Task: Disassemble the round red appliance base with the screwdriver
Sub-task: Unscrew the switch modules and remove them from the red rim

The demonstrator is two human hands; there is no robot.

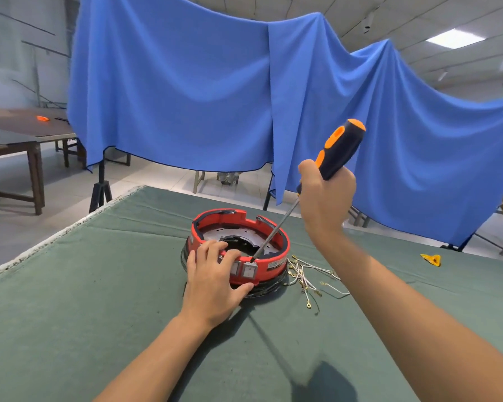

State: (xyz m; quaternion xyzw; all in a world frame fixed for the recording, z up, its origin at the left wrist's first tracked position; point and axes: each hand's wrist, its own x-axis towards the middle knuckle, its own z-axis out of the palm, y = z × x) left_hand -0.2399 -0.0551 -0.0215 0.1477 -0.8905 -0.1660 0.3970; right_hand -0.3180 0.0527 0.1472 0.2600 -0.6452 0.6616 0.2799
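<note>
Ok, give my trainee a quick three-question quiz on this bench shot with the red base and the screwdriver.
1. True or false: the left hand steadies the red base from its near side.
2. Which hand holds the screwdriver?
3. The loose wires lie: A) inside the base, B) on the green cloth to the base's right, C) under the left hand.

Key
1. True.
2. The right hand, round the handle's lower part; the tip reaches down to the base's near rim.
3. B.

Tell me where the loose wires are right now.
In the head view, the loose wires lie on the green cloth, right of the red base.
</note>
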